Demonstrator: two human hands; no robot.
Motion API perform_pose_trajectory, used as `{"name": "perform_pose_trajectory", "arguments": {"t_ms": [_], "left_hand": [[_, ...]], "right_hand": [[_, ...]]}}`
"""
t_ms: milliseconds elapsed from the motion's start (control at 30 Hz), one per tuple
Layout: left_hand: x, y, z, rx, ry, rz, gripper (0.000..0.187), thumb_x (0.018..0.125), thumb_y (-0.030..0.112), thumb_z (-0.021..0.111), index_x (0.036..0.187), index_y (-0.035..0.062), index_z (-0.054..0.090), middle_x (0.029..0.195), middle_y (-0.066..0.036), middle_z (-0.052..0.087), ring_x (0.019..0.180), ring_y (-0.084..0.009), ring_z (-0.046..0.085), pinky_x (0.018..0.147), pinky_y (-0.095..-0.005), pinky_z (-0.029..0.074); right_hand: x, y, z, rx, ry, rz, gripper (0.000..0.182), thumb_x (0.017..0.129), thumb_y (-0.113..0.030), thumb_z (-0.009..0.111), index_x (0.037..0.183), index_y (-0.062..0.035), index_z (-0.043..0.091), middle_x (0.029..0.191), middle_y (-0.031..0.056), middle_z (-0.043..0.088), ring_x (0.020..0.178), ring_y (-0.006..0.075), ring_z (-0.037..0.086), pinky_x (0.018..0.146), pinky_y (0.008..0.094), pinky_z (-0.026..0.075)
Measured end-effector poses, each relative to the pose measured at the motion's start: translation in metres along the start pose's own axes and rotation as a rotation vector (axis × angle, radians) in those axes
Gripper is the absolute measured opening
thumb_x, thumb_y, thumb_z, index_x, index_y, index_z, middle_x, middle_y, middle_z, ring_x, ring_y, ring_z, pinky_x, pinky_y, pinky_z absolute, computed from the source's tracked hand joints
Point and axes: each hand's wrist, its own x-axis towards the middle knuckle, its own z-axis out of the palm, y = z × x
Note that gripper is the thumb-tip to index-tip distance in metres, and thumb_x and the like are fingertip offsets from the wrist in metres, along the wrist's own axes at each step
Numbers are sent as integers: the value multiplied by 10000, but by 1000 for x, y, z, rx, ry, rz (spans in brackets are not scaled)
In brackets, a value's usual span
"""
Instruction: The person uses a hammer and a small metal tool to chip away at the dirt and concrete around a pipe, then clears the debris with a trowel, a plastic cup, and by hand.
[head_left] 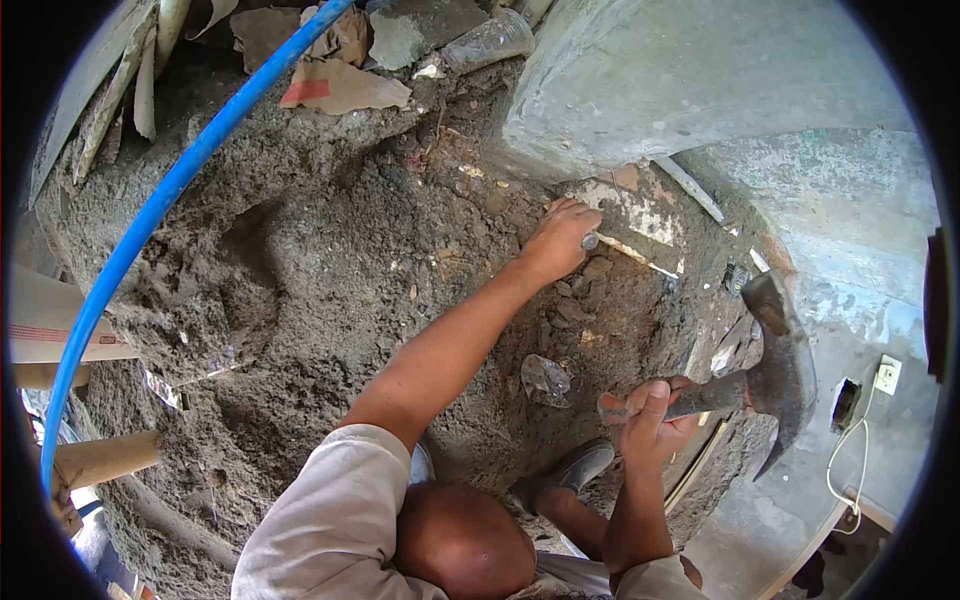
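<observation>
My left hand [562, 240] is closed low over the dug soil. A round grey metal end, which looks like the top of a chisel [590, 241], shows at its thumb side; the lower part is hidden. A thin whitish stick [640, 258] runs out beside that fist along the ground. My right hand [655, 422] grips the handle of a hammer [785, 375], raised at the right with its head away from me. One end of the head is blunt, the other curved and pointed. The two hands are well apart.
A grey concrete block [690, 80] and a wall with a socket [886, 374] bound the right. A blue hose [165, 195] arcs over the soil mound at left. A crumpled clear plastic piece [546, 380] lies near my shoe [585, 466]. Torn cardboard [345, 88] lies above.
</observation>
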Motion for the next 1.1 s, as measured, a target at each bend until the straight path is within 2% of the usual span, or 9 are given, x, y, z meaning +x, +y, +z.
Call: {"name": "perform_pose_trajectory", "arguments": {"t_ms": [200, 367, 633, 767, 800, 867, 933, 1000, 1100], "left_hand": [[28, 10, 17, 1, 18, -46, 271, 672, -113, 509, 920, -11, 552, 1045, -205, 593, 1076, -380, 511, 980, -462, 361], [55, 21, 13, -24, 1, -148, 259, 710, -96, 479, 938, -4, 559, 1017, -229, 605, 1046, -398, 530, 958, -471, 367], [72, 29, 3, -81, -26, -341, 437, 730, -52, 495, 1164, -20, 533, 1010, -280, 623, 987, -431, 589, 875, -482, 452], [78, 29, 5, -89, -49, -441, 440, 755, -20, 505, 1194, -2, 528, 1046, -277, 620, 1009, -421, 590, 894, -463, 461], [79, 28, 8, -83, -38, -449, 436, 761, -8, 512, 1197, 3, 528, 1048, -274, 621, 1009, -419, 592, 896, -460, 461], [78, 29, 8, -79, -61, -455, 441, 762, 2, 521, 1203, 3, 524, 1051, -275, 620, 1011, -416, 592, 897, -458, 461], [80, 31, 3, -73, -59, -457, 447, 762, 12, 530, 1209, 3, 521, 1055, -276, 619, 1012, -414, 593, 899, -455, 461], [79, 34, 0, -70, -100, -460, 446, 764, 24, 538, 1208, -7, 516, 1059, -276, 618, 1018, -411, 591, 904, -450, 459], [80, 24, 12, -63, -48, -460, 438, 765, 30, 539, 1201, -1, 518, 1061, -274, 617, 1022, -411, 588, 910, -448, 458]], "right_hand": [[18, -27, 0, -50, -12, 52, 221, 939, -185, 558, 877, -34, 408, 622, 28, 466, 479, 79, 453, 435, 254, 457], [51, -28, -1, -49, 94, 107, 186, 969, -201, 517, 1013, -44, 428, 604, 10, 433, 450, 65, 393, 391, 223, 324], [101, 32, -9, -483, -335, 316, 170, 975, -246, 518, 938, -92, 454, 617, -30, 429, 433, 51, 378, 371, 216, 293], [118, -42, 0, -119, 135, 3, 187, 976, -233, 512, 877, -108, 415, 587, -30, 416, 431, 51, 379, 369, 218, 283], [124, -42, 4, -120, 141, 10, 187, 976, -233, 512, 877, -108, 415, 587, -30, 416, 431, 51, 379, 369, 218, 283], [133, -44, 10, 290, 216, -219, 193, 975, -227, 509, 868, -105, 403, 570, -29, 405, 431, 58, 392, 372, 217, 288], [114, 14, 16, -114, 126, -51, 216, 962, -236, 533, 886, -89, 396, 587, -3, 450, 440, 76, 420, 392, 248, 351], [113, 74, -25, -763, -345, 54, 209, 959, -246, 542, 898, -87, 420, 581, -13, 455, 438, 76, 425, 395, 258, 356], [116, -7, -18, -505, -211, 211, 200, 964, -252, 532, 907, -85, 437, 577, -16, 439, 443, 75, 419, 405, 240, 350]]}}
